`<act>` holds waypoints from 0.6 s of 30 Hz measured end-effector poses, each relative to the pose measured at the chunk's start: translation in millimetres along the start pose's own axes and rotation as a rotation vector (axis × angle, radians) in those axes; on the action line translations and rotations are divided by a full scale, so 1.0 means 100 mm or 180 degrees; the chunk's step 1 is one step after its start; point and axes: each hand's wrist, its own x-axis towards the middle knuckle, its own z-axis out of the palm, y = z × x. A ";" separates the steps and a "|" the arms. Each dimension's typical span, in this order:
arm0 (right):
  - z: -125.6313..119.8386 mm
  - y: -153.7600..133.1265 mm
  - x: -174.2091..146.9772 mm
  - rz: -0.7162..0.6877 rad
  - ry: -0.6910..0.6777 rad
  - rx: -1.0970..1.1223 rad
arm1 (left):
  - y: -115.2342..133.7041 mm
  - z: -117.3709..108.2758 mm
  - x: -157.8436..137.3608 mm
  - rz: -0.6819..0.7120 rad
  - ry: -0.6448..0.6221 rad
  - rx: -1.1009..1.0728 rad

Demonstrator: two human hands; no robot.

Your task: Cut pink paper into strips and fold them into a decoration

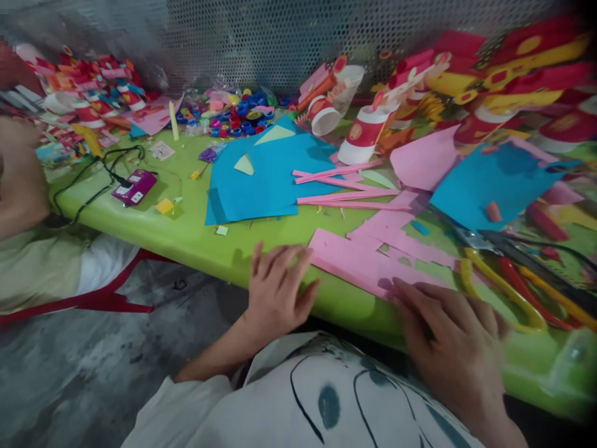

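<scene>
My left hand [280,286] is at the near edge of the green table, its fingers spread and nothing in them. Its fingertips come close to the left end of a pink paper sheet [347,264], whose near edge looks folded. At the sheet's right end, my right hand [459,339] lies with fingers stretched out and fingertips against the paper's near edge. Behind the sheet lie a pink paper offcut with holes [396,239] and several narrow pink paper strips [345,202]. The strips partly overlap blue paper sheets [261,180].
Yellow-handled scissors [504,289] lie beside my right hand, near red-and-orange handles. Red-and-white paper cups [366,134] and paper pieces crowd the back right. A purple power strip [135,186] with a black cord lies left, near another person's arm [21,174]. Small colourful pieces [237,115] are piled behind.
</scene>
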 end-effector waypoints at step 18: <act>-0.17 -0.05 0.21 0.0005 -0.0272 0.0472 | -0.21 -0.18 0.42 -0.0302 -0.1201 -0.0582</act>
